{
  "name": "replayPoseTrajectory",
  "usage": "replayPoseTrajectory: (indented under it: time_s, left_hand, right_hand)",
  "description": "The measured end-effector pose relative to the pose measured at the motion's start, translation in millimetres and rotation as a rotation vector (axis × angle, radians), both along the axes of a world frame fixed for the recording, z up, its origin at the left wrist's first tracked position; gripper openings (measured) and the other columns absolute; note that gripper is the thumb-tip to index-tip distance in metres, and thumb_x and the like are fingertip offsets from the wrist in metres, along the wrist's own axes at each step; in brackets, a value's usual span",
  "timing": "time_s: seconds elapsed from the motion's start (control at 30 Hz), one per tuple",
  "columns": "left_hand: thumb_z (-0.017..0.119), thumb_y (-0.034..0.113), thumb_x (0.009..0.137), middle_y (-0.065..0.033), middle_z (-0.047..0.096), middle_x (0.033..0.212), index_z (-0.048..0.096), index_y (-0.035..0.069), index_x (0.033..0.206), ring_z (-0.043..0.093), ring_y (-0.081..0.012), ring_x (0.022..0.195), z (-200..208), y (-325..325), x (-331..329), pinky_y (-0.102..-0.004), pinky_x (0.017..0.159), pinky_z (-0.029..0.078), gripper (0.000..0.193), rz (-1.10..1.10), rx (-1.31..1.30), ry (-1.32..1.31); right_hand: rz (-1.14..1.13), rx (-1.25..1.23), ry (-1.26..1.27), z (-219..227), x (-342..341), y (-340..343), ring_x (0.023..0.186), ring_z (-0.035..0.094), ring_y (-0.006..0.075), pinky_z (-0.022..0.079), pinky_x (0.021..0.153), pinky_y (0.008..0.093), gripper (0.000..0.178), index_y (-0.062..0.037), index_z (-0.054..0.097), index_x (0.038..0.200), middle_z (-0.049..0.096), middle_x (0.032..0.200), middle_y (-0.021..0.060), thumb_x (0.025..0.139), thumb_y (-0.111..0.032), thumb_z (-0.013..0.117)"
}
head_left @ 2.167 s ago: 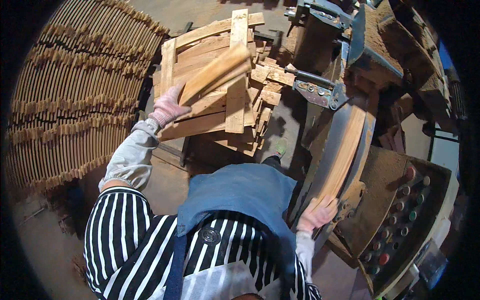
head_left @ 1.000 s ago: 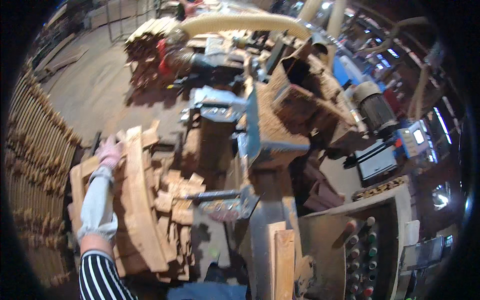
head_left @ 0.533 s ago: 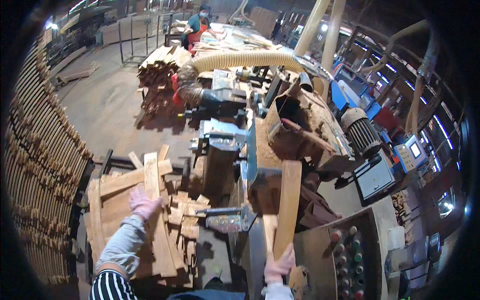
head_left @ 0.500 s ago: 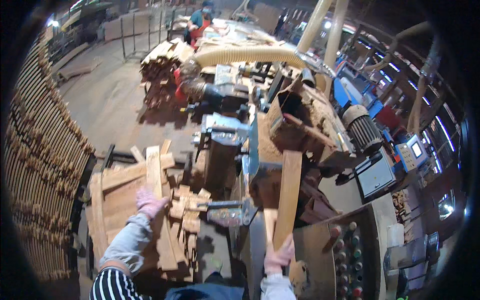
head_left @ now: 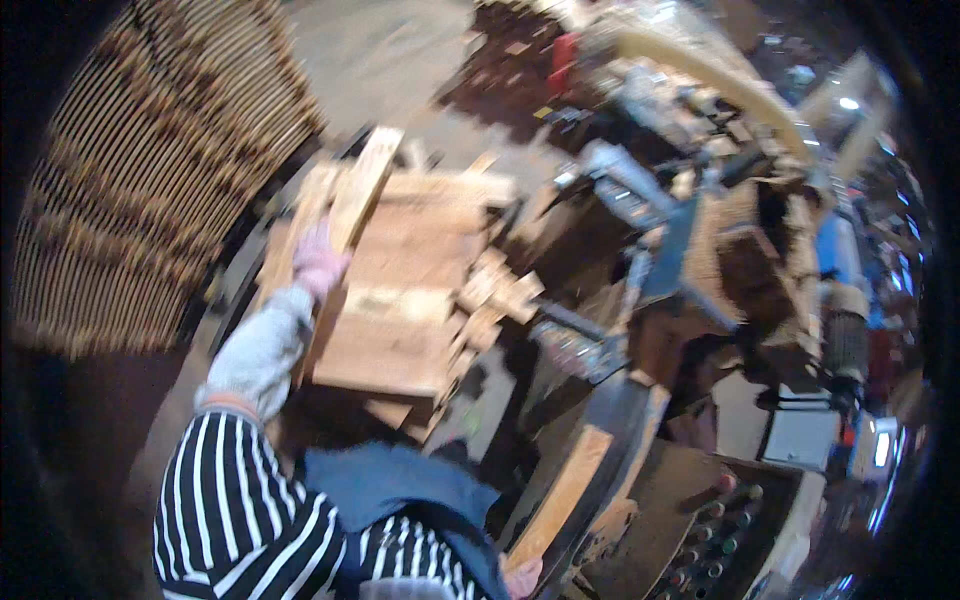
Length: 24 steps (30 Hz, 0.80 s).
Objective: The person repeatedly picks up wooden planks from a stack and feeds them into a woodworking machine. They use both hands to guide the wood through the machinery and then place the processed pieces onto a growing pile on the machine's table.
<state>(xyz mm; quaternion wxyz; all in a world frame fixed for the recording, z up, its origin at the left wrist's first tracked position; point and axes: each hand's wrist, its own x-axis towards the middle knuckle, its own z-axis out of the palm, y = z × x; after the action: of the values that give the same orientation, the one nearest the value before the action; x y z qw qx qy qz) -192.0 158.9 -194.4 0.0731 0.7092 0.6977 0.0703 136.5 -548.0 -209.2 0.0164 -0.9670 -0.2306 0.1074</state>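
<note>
I'd guide the board (head_left: 562,495) flat along the metal bed (head_left: 622,420), my right hand (head_left: 522,578) at its near end (grip unclear from this far off), my left hand (head_left: 318,265), left of the bed, grasping a plank (head_left: 365,185).

The room is dim, but light makes the flat boards (head_left: 400,255) look pale and warm. It is almost black under the near edge of their pile, and the floor (head_left: 375,65) past the far edge is softly lit. A small white light (head_left: 849,103) glares far off, and thin blue-white streaks (head_left: 880,510) shine on the right. Everything is smeary: the machine (head_left: 690,240) is fuzzy, and so are the hands (head_left: 318,262). Straight things bend near the round rim, with black corners.
</note>
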Motion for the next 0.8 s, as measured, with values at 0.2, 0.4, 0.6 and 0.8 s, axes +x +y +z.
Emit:
replayPoseTrajectory:
  time_s: [0.2,0.4,0.6,0.8]
  left_hand:
    - [0.081,0.049,0.086,-0.0172,0.037,0.172,0.024,0.012,0.171,0.039,-0.0402,0.154,-11,-16,-115,-0.0479,0.127,0.033,0.109,0.402,-0.217,0.083]
    - [0.083,0.057,0.082,-0.0266,0.046,0.163,0.022,0.009,0.171,0.049,-0.0451,0.147,-36,-25,-112,-0.0499,0.123,0.041,0.118,0.391,-0.119,-0.001]
    - [0.093,0.035,0.082,-0.0188,0.074,0.123,0.053,-0.001,0.149,0.07,-0.0312,0.114,-40,-38,-90,-0.0405,0.103,0.053,0.086,0.286,-0.183,-0.758]
    - [0.077,0.016,0.096,-0.0145,0.072,0.117,0.062,0.004,0.139,0.071,-0.0291,0.105,5,-110,76,-0.0377,0.093,0.058,0.047,-0.228,-0.227,-1.081]
  right_hand:
    - [0.29,-0.026,-0.408,0,55,70,0.137,0.047,0.0537,0.037,0.115,0.062,0.076,-0.0021,0.04,0.163,0.046,0.159,0.0317,0.108,-0.054,0.05]
    - [0.32,-0.001,-0.347,7,173,217,0.147,0.044,0.0487,0.035,0.124,0.0542,0.075,0.0011,0.043,0.16,0.045,0.161,0.0319,0.106,-0.048,0.058]
    - [0.432,0.058,-0.566,-11,252,323,0.134,0.057,0.0443,0.045,0.113,0.0522,0.074,-0.0076,0.048,0.159,0.057,0.152,0.0272,0.103,-0.055,0.056]
    - [0.847,0.693,0.317,56,111,400,0.143,0.054,0.0355,0.041,0.121,0.0441,0.068,-0.0055,0.06,0.15,0.062,0.15,0.0199,0.093,-0.037,0.078]
